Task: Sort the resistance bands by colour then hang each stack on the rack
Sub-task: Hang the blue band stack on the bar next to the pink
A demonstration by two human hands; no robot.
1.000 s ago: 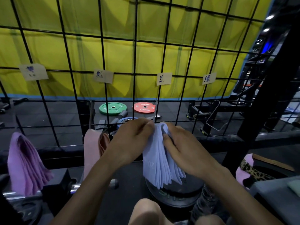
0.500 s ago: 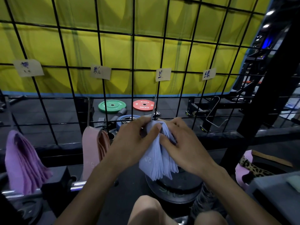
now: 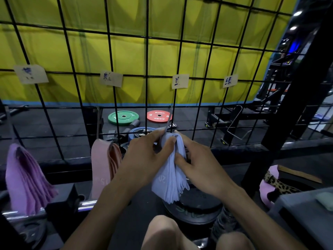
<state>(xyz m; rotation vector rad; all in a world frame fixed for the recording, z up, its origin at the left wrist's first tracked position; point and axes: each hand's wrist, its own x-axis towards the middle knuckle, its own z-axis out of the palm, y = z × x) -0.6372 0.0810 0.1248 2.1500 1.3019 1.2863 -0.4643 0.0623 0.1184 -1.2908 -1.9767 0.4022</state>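
Both your left hand (image 3: pixel 144 159) and right hand (image 3: pixel 200 165) grip the blue bands (image 3: pixel 171 177) (a folded stack) against the rack (image 3: pixel 147 73).

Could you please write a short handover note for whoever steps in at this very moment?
Left hand and right hand: both grip the blue band stack at its top, against the hook under the third label.
Purple band stack and pink band stack hang on the grid rack.
Left: seat the blue stack on the hook; the fourth label's hook is bare.
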